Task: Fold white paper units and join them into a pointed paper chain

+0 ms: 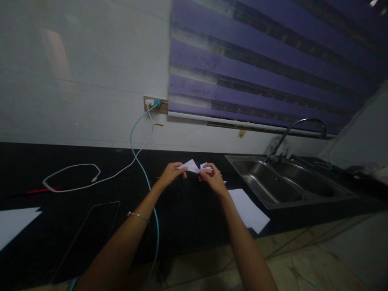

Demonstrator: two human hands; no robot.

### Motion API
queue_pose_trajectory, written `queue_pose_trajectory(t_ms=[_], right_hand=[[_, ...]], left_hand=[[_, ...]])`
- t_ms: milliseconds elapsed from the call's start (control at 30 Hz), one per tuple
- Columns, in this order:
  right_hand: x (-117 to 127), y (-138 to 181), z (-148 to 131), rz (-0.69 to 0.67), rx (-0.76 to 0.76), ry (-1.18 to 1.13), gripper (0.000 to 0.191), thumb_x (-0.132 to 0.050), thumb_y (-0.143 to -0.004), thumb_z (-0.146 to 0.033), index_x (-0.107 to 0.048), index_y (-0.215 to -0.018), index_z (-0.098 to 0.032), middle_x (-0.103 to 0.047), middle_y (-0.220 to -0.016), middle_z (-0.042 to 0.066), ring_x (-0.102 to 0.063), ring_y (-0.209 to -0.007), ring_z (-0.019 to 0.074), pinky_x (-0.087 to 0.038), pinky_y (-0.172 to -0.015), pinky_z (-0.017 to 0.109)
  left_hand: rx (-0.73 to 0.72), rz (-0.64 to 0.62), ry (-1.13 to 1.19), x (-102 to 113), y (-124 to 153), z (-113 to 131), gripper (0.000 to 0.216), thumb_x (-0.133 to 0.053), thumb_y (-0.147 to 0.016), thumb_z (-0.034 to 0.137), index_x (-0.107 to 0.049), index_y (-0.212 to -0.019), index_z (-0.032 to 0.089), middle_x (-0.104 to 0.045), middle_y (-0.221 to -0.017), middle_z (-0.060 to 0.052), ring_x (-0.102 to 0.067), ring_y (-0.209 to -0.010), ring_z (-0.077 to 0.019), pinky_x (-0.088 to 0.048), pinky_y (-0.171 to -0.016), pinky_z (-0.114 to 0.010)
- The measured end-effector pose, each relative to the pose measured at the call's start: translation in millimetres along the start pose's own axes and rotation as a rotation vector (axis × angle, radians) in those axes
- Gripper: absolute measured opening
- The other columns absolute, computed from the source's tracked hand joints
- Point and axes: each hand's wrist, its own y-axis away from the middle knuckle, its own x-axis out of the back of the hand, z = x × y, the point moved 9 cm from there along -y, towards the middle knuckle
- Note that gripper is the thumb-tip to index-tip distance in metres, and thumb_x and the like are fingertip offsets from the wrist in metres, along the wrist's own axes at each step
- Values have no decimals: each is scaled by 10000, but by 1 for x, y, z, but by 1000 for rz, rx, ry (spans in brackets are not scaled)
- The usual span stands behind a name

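Left hand (172, 173) and right hand (213, 178) pinch folded paper (190, 165), its shape partly hidden.

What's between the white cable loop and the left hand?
Head view: the teal cable crosses the black counter between the white cable loop and the left hand holding folded paper.

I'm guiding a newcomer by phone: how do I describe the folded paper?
Find the stainless steel sink set in the long black counter. Just left of it, the left hand and right hand hold a small white folded paper above the counter. Unlike the flat white sheets lying on the counter, it is creased into points and lifted.
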Motion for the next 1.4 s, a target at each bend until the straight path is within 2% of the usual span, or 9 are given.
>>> queue_pose_trajectory(t_ms=[133, 267, 533, 833, 1000, 1200, 1333, 1400], right_hand=[[3, 4, -15, 97, 121, 80, 309, -681, -708, -337, -451, -885, -230, -580, -702, -33, -570, -593, 120, -476, -588, 244], [9, 6, -25, 177, 179, 160, 198, -621, -749, -344, -497, -832, -213, -579, -743, 3, -571, -642, 141, -479, -613, 264], [15, 3, -24, 237, 181, 184, 207, -630, -736, -337, -652, -861, -174, -642, -811, 56, -601, -738, 180, -497, -701, 310], [16, 4, -22, 243, 141, 172, 288, -683, -706, -380, -697, -894, -162, -685, -865, 72, -622, -762, 206, -509, -716, 340], [15, -1, -13, 189, 124, 147, 293, -680, -714, -388, -707, -902, -165, -682, -808, 56, -602, -674, 178, -495, -645, 313], [19, -5, 8, 194, 38, 133, 281, -687, -695, -409, -688, -829, -162, -662, -777, 47, -571, -599, 156, -463, -539, 275], [19, -5, 3, 171, 105, 227, 239, -661, -723, -388, -683, -763, -154, -635, -682, 32, -552, -575, 152, -446, -554, 270], [21, -5, 0, 178, 128, 250, 224, -657, -726, -370, -683, -742, -148, -631, -660, 34, -559, -595, 159, -444, -572, 272]], left_hand=[[33, -1, 23, -5, 1, 0, 378, -559, -805, 474, -615, -676, 123, -655, -616, -34, -432, -431, -70, -291, -429, -195], [25, -56, 76, -13, 3, 2, 386, -578, -795, 486, -626, -689, 118, -654, -628, -40, -457, -447, -71, -307, -444, -194], [-5, -48, 34, -10, 4, 7, 358, -582, -799, 458, -659, -710, 120, -661, -655, -46, -534, -528, -105, -371, -513, -217], [-46, 6, 16, -7, 2, 9, 349, -600, -788, 449, -655, -678, 122, -656, -649, -39, -572, -595, -131, -416, -584, -231], [-36, -4, -1, -8, 2, 6, 353, -589, -791, 461, -668, -705, 129, -664, -674, -41, -570, -595, -133, -415, -578, -232], [-37, 4, -57, -6, 1, 3, 368, -593, -777, 472, -685, -674, 131, -658, -642, -38, -556, -584, -135, -390, -548, -222], [-22, -39, -91, -11, 2, -2, 381, -568, -796, 467, -681, -671, 125, -651, -636, -38, -562, -591, -140, -403, -560, -229], [-17, -55, -104, -15, 3, -3, 365, -549, -814, 450, -694, -742, 123, -659, -682, -47, -581, -632, -153, -432, -599, -246]])
